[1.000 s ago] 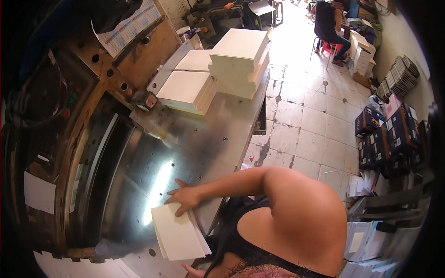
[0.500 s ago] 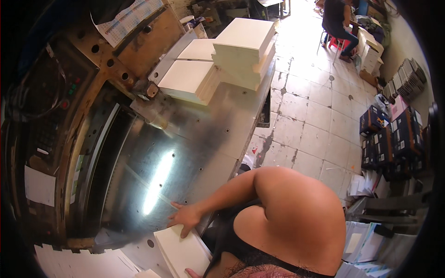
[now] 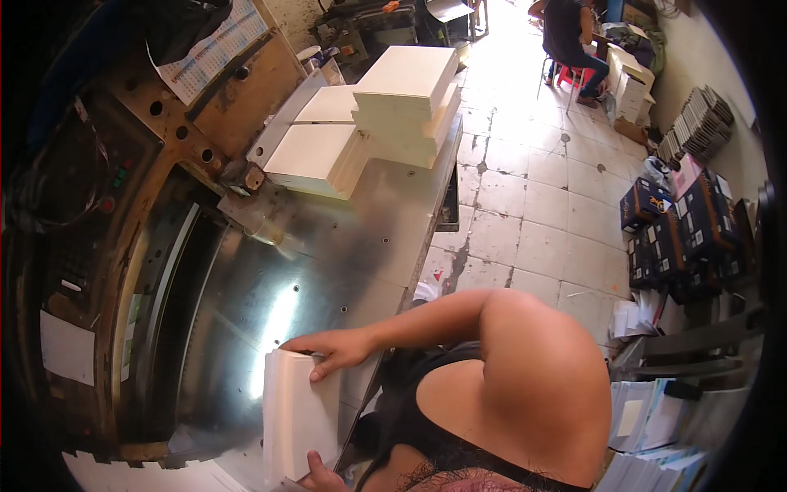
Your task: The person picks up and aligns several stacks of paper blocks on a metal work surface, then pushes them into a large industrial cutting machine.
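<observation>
A thick stack of white paper (image 3: 303,410) is between my two hands over the near part of the metal table (image 3: 328,262), its layered edge facing left. My right hand (image 3: 338,348) grips the far end, fingers over the top edge and thumb on the near face. At the bottom of the view, my left hand (image 3: 320,474) holds the near end with its thumb up along the face; its other fingers are mostly hidden. More paper with a notched edge (image 3: 139,474) lies at the lower left.
Tall stacks of cut paper (image 3: 406,74) stand at the table's far end. On the left is a large machine (image 3: 115,180) with a dark slot and buttons. Dark boxes (image 3: 705,217) line the right wall. A person (image 3: 566,37) sits far off on a red stool.
The paper stack has been raised and turned more upright, its layered edge now facing left. My right hand has moved from beside its corner to wrap its far end. The view has shifted slightly.
</observation>
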`<state>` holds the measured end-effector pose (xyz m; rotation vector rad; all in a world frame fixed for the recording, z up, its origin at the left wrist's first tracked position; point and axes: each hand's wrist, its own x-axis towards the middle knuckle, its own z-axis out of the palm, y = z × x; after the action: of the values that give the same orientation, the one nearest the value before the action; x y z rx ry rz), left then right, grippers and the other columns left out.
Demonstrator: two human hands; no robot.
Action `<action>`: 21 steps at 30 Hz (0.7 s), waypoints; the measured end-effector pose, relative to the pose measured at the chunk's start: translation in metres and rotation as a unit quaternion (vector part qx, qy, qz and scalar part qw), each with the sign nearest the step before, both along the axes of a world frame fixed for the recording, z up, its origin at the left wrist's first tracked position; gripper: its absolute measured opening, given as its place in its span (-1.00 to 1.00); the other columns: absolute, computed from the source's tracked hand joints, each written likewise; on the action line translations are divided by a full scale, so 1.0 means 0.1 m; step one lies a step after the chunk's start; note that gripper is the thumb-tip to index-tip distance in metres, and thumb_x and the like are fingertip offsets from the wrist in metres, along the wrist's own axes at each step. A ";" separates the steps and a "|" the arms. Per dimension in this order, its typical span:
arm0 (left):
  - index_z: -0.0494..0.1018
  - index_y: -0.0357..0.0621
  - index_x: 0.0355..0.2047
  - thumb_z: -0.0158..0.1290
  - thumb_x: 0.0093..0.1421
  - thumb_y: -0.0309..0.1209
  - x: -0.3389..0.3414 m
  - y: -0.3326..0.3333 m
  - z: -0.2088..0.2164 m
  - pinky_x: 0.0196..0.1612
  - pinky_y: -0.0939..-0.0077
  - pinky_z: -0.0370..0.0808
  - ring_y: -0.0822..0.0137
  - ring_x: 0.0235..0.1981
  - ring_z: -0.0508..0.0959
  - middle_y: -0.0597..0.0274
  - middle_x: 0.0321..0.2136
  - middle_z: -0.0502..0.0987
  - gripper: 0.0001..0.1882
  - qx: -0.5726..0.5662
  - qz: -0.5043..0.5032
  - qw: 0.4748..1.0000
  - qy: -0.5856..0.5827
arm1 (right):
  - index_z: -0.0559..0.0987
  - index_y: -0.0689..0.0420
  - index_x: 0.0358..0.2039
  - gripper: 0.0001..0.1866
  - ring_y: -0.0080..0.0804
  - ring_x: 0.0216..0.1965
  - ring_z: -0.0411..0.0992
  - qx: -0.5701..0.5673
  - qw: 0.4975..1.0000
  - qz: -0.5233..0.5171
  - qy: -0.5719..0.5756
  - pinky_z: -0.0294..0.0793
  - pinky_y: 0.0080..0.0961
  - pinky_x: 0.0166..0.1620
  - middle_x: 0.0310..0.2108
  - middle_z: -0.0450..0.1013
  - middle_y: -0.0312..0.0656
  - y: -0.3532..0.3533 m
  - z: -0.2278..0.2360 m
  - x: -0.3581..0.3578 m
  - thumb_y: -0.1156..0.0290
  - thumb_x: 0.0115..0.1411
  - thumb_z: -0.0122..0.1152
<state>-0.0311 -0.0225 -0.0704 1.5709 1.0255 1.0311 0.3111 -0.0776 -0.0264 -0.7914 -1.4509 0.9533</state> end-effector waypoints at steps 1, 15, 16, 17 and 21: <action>0.00 -0.23 0.48 0.13 0.20 0.06 0.06 0.05 0.00 0.42 -0.04 0.16 -0.09 0.38 0.24 -0.11 0.40 0.14 0.01 0.004 -0.026 1.000 -0.006 | 0.21 0.19 0.38 -0.12 -0.19 0.32 0.28 -0.015 0.999 -0.003 0.045 0.34 -0.20 0.28 0.27 0.34 -0.04 -0.06 -0.03 0.01 -0.03 0.25 0.36; 0.10 -0.37 0.39 0.05 0.27 0.26 0.61 0.06 0.05 0.32 -0.05 0.29 -0.11 0.30 0.33 -0.21 0.31 0.23 0.01 0.054 -0.047 0.986 -0.152 | 0.34 0.14 0.22 -0.17 -0.26 0.17 0.39 -0.020 0.994 -0.073 0.076 0.43 -0.24 0.16 0.09 0.42 -0.10 0.05 -0.13 -0.10 -0.09 0.13 0.46; 0.11 -0.39 0.38 0.04 0.28 0.26 0.56 0.09 0.00 0.31 -0.05 0.31 -0.11 0.28 0.34 -0.23 0.30 0.25 0.01 0.040 -0.035 0.986 -0.159 | 0.36 0.14 0.20 -0.19 -0.26 0.15 0.40 -0.028 0.995 -0.075 0.057 0.43 -0.24 0.15 0.06 0.44 -0.10 0.06 -0.12 -0.09 -0.10 0.12 0.46; 0.12 -0.41 0.37 0.04 0.29 0.26 0.52 0.11 -0.04 0.29 -0.05 0.33 -0.11 0.27 0.36 -0.25 0.29 0.26 0.00 0.027 -0.023 0.986 -0.163 | 0.36 0.14 0.20 -0.19 -0.26 0.15 0.40 -0.027 0.995 -0.075 0.057 0.43 -0.24 0.15 0.06 0.44 -0.10 0.07 -0.14 -0.10 -0.10 0.12 0.46; 0.17 -0.48 0.31 0.02 0.33 0.25 0.35 0.23 -0.32 0.24 -0.05 0.39 -0.12 0.21 0.42 -0.30 0.23 0.31 -0.03 0.018 0.026 0.987 -0.155 | 0.41 0.14 0.14 -0.25 -0.27 0.08 0.46 -0.011 0.992 -0.112 0.063 0.47 -0.27 0.08 -0.01 0.48 -0.10 0.07 -0.17 -0.14 -0.09 0.13 0.46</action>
<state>0.0036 0.0002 -0.1025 1.3640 0.8413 1.2899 0.2974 -0.0703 -0.0431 -0.8745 -1.2172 0.8329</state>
